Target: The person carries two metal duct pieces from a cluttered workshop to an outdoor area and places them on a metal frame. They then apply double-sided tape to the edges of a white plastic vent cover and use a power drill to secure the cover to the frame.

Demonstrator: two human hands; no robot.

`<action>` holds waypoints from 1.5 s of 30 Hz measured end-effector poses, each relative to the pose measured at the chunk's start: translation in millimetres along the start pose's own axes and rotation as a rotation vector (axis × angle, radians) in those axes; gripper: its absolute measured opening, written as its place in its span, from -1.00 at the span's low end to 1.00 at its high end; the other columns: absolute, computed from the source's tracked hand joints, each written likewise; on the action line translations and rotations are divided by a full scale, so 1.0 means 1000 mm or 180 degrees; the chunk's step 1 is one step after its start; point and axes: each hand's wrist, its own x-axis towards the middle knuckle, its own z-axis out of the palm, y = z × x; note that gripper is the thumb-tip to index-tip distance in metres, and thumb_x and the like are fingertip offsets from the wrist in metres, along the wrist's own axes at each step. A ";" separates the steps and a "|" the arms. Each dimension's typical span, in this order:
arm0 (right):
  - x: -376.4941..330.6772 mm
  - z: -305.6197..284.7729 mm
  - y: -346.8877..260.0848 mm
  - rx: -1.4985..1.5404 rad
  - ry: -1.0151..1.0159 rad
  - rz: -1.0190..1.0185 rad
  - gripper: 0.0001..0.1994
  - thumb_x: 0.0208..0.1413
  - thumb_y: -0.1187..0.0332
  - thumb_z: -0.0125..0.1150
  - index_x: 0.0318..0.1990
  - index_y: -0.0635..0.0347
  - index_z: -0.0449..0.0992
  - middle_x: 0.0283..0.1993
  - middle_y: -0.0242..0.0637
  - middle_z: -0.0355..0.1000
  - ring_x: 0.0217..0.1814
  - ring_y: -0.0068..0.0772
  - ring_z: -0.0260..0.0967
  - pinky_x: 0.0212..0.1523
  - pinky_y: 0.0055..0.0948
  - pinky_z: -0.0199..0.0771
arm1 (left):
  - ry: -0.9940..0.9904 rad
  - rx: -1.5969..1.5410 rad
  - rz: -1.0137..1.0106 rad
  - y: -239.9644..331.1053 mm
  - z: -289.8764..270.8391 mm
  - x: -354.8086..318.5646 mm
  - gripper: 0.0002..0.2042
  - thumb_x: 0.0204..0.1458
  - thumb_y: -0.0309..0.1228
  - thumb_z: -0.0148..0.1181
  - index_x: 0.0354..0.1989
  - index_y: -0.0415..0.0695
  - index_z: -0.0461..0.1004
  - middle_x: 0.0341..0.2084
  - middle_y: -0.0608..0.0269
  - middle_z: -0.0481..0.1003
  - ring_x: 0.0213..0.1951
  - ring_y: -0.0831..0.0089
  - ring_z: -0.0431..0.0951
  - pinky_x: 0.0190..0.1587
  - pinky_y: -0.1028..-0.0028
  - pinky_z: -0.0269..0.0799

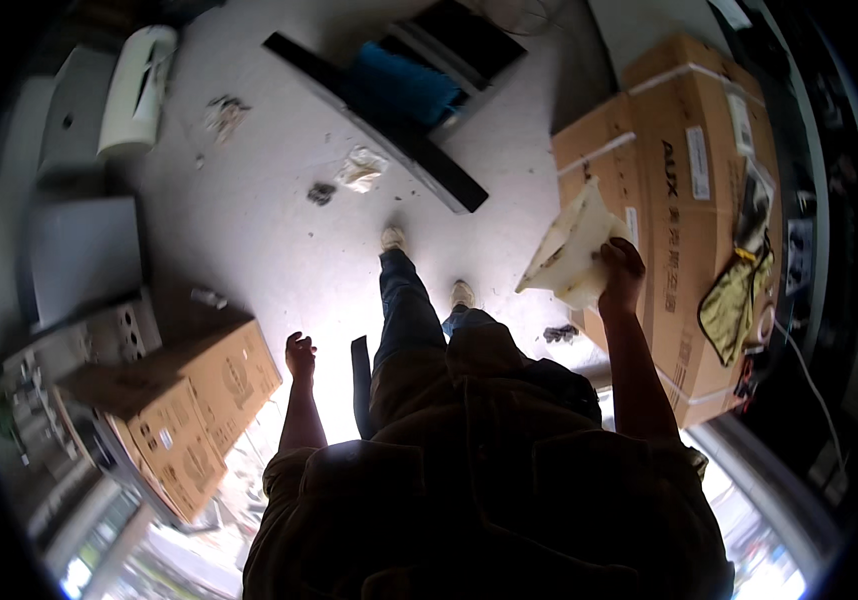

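Note:
My right hand point(621, 270) is raised at the right and grips a pale cream sheet of packing material point(573, 248), which hangs crumpled in front of a large cardboard box point(671, 150). My left hand point(300, 354) hangs low at my side with fingers curled into a loose fist and nothing in it, close to a smaller cardboard box point(189, 400) at the left. My legs and shoes point(393, 238) stand on the grey concrete floor point(259, 220) between the two boxes.
On the large box lie yellow-green gloves point(739, 300) and a dark item. A black board with a blue brush-like thing point(401, 86) crosses the floor ahead. A white roll point(139, 90) lies top left. Crumpled scraps point(361, 168) litter the floor.

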 end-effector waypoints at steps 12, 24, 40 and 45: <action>-0.160 0.128 0.090 -0.0922 -0.2465 -0.0133 -0.69 0.00 0.54 0.07 -0.05 0.32 0.36 0.00 -0.11 0.34 0.01 -0.15 0.31 0.01 -0.18 0.36 | 0.1181 -0.0816 -0.0771 -0.269 -0.122 -0.265 -0.67 0.00 -0.34 0.10 -0.06 -0.21 0.38 -0.42 0.11 0.55 -0.42 0.39 0.58 -0.27 0.40 0.45; -0.678 0.208 0.216 -0.1943 -0.5675 0.0053 -0.79 -0.02 0.61 0.14 -0.21 0.16 0.42 -0.16 -0.32 0.35 -0.11 -0.43 0.27 -0.03 -0.45 0.31 | 0.3651 -0.2428 -0.3544 -0.615 0.026 -0.648 -0.69 -0.04 -0.36 0.14 -0.13 -0.25 0.43 -0.37 0.01 0.54 -0.42 0.27 0.59 -0.30 0.35 0.48; -1.100 0.164 0.427 -0.2617 -0.7567 0.0334 -0.80 -0.11 0.62 0.23 -0.28 0.23 0.47 -0.26 -0.37 0.37 -0.19 -0.52 0.27 -0.11 -0.56 0.27 | 0.3596 -0.4531 -0.4363 -0.606 0.077 -0.668 -0.72 -0.03 -0.42 0.10 -0.13 -0.24 0.39 -0.48 0.16 0.50 -0.53 0.38 0.56 -0.61 0.47 0.38; -1.215 0.152 0.471 -0.2784 -0.8203 -0.0118 -0.83 -0.13 0.55 0.25 -0.31 0.25 0.47 -0.27 -0.35 0.40 -0.17 -0.52 0.29 -0.11 -0.55 0.26 | 0.4553 -0.4870 -0.3734 -0.654 -0.011 -0.645 -0.71 -0.02 -0.40 0.10 -0.12 -0.23 0.39 -0.45 0.16 0.49 -0.49 0.39 0.56 -0.57 0.48 0.38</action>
